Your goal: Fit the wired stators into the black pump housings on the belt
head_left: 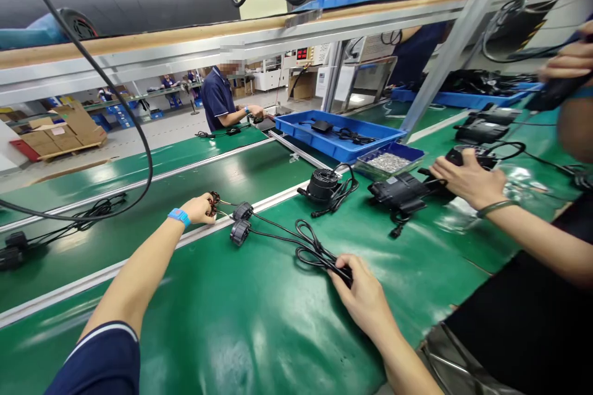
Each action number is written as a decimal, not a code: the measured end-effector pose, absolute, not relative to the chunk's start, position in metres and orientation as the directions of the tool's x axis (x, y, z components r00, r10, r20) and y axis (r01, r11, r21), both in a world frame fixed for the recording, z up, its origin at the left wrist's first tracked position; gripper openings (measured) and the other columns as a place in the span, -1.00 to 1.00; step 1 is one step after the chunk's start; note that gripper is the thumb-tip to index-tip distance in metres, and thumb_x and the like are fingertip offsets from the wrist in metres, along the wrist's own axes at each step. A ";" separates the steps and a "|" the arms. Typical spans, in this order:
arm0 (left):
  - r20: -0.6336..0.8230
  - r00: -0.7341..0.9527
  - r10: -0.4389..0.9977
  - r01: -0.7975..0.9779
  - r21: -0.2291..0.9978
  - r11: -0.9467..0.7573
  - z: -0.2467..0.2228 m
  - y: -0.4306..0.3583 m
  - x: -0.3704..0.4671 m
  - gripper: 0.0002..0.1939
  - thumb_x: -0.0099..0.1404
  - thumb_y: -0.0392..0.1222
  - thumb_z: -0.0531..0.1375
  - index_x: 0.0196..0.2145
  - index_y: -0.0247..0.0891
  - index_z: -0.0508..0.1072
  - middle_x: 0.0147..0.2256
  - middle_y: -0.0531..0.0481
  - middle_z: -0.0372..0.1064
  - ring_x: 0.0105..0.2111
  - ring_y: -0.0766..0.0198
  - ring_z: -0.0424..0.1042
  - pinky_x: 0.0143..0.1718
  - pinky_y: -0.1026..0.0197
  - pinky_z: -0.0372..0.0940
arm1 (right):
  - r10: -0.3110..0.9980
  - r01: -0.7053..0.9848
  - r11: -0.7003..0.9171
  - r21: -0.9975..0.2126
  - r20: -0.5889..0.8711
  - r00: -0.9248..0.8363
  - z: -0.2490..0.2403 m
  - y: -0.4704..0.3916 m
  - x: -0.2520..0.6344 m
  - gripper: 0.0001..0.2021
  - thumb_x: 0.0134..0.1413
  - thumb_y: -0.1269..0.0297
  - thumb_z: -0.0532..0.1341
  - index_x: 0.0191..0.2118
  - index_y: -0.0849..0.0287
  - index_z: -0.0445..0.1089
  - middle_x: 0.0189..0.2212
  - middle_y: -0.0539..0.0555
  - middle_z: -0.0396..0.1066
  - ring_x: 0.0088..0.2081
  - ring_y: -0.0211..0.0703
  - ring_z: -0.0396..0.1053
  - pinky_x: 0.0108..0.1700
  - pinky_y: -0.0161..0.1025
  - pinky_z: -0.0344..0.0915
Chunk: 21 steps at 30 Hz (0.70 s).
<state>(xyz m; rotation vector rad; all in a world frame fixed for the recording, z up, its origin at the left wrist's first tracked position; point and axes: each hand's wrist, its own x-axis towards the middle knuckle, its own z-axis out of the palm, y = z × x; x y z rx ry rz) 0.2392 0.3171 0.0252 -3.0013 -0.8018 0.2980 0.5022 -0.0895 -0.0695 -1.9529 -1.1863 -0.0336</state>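
My left hand [198,208], with a blue wristband, is closed around small copper-coloured wound parts [214,202] above the belt's metal rail. Thin wires run from these to two round black plastic housings [240,232] lying at the rail. Black cables lead on from the housings to a looped cable bundle [311,248] on the green surface. My right hand [364,296] is closed on the near end of that bundle. Beyond it stands a round black motor-like unit [323,185] with its own coiled cord.
A co-worker's hand [470,179] rests on black units at the right, beside another black motor-like unit [399,192]. A blue tray [343,148] and a bin of small metal parts [390,162] stand behind. More cables [92,213] lie on the belt at left. A shelf beam [278,34] crosses overhead.
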 end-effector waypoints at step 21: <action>0.126 0.675 0.727 0.711 0.154 -0.686 -0.024 0.033 0.043 -0.57 0.30 0.28 0.26 -0.37 -0.14 0.63 0.26 -0.11 0.28 -0.08 0.01 0.48 -0.08 -0.06 0.41 | 0.844 0.733 -0.355 -0.580 0.140 0.519 -0.049 -0.085 0.546 -0.49 0.05 -0.34 0.14 -0.20 0.03 0.34 0.02 0.27 0.54 -0.02 0.31 0.51 -0.05 0.07 0.38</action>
